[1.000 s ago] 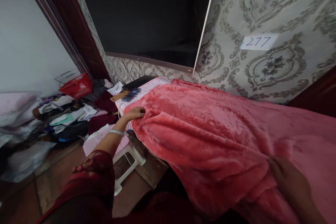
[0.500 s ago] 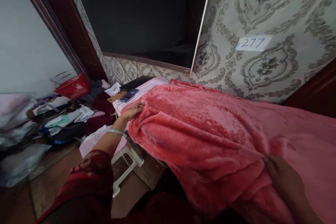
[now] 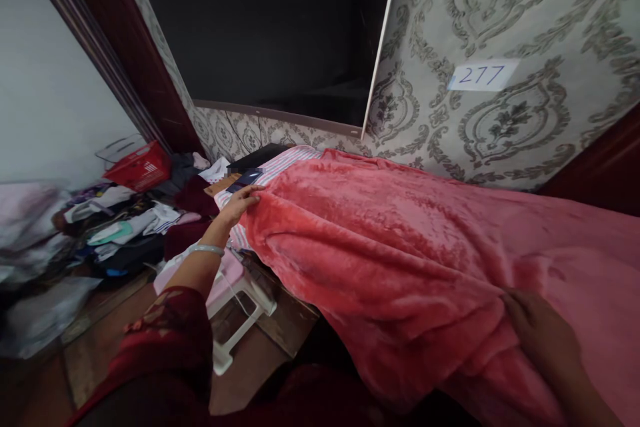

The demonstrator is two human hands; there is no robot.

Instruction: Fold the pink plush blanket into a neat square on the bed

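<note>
A plush red-pink blanket [image 3: 400, 240] is spread over a raised surface against the wall and hangs over its near edge. My left hand [image 3: 239, 203] reaches out to the blanket's far left edge, fingers closed on the cloth there. My right hand [image 3: 543, 337] is at the lower right, fingers curled into a bunched fold of the same blanket. Under the blanket's left end a pink-and-white striped sheet [image 3: 280, 167] shows, with a dark flat object [image 3: 245, 178] lying on it just beyond my left hand.
A large dark screen [image 3: 270, 33] hangs on the patterned wall, with a paper label reading 277 [image 3: 483, 75] to its right. A white stool with a pink top [image 3: 230, 300] stands below my left arm. A red basket [image 3: 141, 167] and piled clothes [image 3: 120, 220] fill the floor at left.
My left hand has slid a little up and to the left along the blanket's edge, pulling it closer to the dark object. My right hand keeps its hold with little movement.
</note>
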